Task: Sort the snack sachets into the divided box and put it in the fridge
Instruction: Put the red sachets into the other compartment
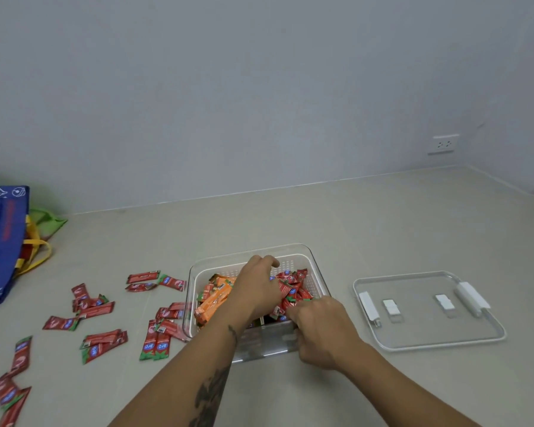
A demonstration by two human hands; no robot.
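A clear divided box [313, 257] with a white perforated liner stands on the counter in front of me. Orange sachets [211, 302] fill its left compartment and red sachets [296, 291] its right one. My left hand [256, 286] reaches over the middle of the box, fingers curled down among the sachets; what it holds is hidden. My right hand [319, 325] is at the near right of the box, fingers pinching red sachets there. Several more red sachets [101, 306] lie scattered on the counter to the left.
The box's clear lid [426, 340] with white clips lies flat to the right. A blue printed bag [0, 245] with yellow handles and a green bag [48, 218] stand at the far left. A wall socket [443, 144] is at the back right.
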